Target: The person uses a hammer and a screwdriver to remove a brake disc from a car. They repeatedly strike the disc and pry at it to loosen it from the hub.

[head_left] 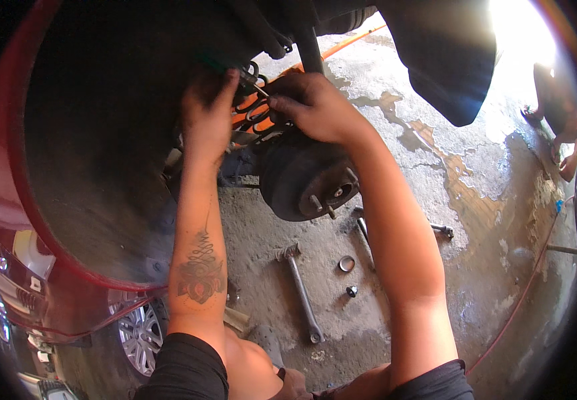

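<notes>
Inside the wheel well, both my hands are raised close together by a dark coil spring (260, 119). My left hand (206, 123) is closed, thumb up, by a dark green part that looks like a tool handle; its fingers are mostly hidden in shadow. Between the hands runs a thin, pale metal rod (260, 89). My right hand (315, 107) pinches the end of this rod between thumb and fingers. Below the right hand is a rusty brake drum (302, 180) with studs standing out of its face. Whether rod and green part are one tool, I cannot tell.
A long metal wrench (304, 293), a ring-shaped cap (346, 264) and a small dark round piece (352, 291) lie on the stained concrete. Another bar tool (443, 231) is partly behind my right forearm. The red fender (18, 167) curves along the left. Another person's hand (568, 163) shows far right.
</notes>
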Tool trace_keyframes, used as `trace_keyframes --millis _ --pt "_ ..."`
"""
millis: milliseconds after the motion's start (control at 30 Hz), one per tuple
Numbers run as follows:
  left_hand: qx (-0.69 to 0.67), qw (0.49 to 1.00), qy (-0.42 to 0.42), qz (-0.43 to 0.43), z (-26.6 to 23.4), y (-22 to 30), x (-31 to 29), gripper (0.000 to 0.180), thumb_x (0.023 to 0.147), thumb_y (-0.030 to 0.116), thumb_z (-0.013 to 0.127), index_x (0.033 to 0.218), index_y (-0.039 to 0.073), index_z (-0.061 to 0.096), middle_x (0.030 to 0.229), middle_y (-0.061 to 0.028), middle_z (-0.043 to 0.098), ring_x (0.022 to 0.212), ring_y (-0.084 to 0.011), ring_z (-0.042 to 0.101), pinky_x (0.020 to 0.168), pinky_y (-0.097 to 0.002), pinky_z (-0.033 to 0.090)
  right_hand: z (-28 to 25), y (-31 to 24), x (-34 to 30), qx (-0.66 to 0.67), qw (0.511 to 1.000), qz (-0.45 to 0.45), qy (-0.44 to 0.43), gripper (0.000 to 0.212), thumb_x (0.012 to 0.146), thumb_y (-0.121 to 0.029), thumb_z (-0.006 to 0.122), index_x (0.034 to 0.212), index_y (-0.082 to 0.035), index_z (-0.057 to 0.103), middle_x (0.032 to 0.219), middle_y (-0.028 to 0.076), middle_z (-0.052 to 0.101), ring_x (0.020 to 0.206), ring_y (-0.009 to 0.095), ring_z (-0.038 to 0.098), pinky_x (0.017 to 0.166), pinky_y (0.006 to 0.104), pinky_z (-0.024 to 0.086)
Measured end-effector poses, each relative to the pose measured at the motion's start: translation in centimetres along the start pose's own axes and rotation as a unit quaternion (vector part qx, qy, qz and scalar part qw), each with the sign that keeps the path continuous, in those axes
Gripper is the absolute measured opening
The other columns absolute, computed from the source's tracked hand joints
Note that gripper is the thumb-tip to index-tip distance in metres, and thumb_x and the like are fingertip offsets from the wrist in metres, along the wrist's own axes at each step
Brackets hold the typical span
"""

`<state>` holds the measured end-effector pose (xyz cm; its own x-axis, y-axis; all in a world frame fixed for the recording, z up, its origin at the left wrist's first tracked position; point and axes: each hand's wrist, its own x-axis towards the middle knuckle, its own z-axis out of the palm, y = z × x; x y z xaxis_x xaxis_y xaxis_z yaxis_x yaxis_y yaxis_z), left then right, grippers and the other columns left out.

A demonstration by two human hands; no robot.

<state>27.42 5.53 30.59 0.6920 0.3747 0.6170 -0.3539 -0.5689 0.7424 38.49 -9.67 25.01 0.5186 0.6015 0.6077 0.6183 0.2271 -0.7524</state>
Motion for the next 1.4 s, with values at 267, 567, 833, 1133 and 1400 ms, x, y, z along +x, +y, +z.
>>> trace_keyframes --millis 267,567,833,1133,1400 --pt "0.046 0.997 -0.011 0.064 1.0 1.2 -0.7 0.035 0.095 0.032 0.073 0.109 0.001 0.066 0.100 -0.0087 0.071 0.093 -0.0182 0.067 0.084 -0.0335 0.049 -0.2 -1.1 -0.5 0.010 1.000 0.009 -0.002 0.024 0.093 -0.017 0.065 0.105 0.003 0.072 0.090 0.019 0.073 0.083 0.028 0.071 0.079 0.0393 0.054" --pt "0.112 0.990 -0.011 0.086 1.0 1.8 -1.0 0.034 0.097 0.032 0.071 0.106 0.000 0.065 0.093 -0.0105 0.072 0.088 -0.0186 0.069 0.079 -0.0344 0.051 0.4 -3.1 -1.0 -0.039 0.999 0.006 0.013 0.024 0.092 -0.017 0.066 0.101 0.005 0.071 0.090 0.019 0.074 0.085 0.029 0.072 0.079 0.0404 0.054" --pt "0.107 0.992 -0.015 0.063 0.9 1.2 -1.1 0.036 0.097 0.035 0.071 0.106 0.001 0.066 0.093 -0.0108 0.072 0.086 -0.0201 0.068 0.080 -0.0357 0.050 0.6 -2.4 -1.1 -0.057 0.998 -0.007 0.022 0.024 0.093 -0.018 0.065 0.100 0.004 0.071 0.090 0.023 0.072 0.088 0.038 0.070 0.079 0.0446 0.053" --pt "0.135 0.987 -0.009 0.084 1.6 1.9 -1.0 0.025 0.097 0.022 0.067 0.098 -0.003 0.066 0.087 -0.0177 0.074 0.084 -0.0291 0.074 0.075 -0.0385 0.053 0.4 -2.2 -1.1 -0.171 0.984 -0.055 0.011 0.025 0.096 -0.019 0.062 0.102 0.004 0.070 0.088 0.026 0.069 0.084 0.042 0.066 0.078 0.0466 0.051" --pt "0.163 0.986 -0.003 0.042 3.7 2.0 -0.7 0.036 0.098 0.034 0.066 0.094 -0.002 0.068 0.083 -0.0139 0.072 0.079 -0.0218 0.070 0.074 -0.0370 0.050 1.4 -2.3 -1.5 -0.176 0.978 -0.076 0.087 0.021 0.094 -0.016 0.060 0.087 0.002 0.068 0.086 0.026 0.067 0.089 0.046 0.063 0.077 0.0523 0.050"
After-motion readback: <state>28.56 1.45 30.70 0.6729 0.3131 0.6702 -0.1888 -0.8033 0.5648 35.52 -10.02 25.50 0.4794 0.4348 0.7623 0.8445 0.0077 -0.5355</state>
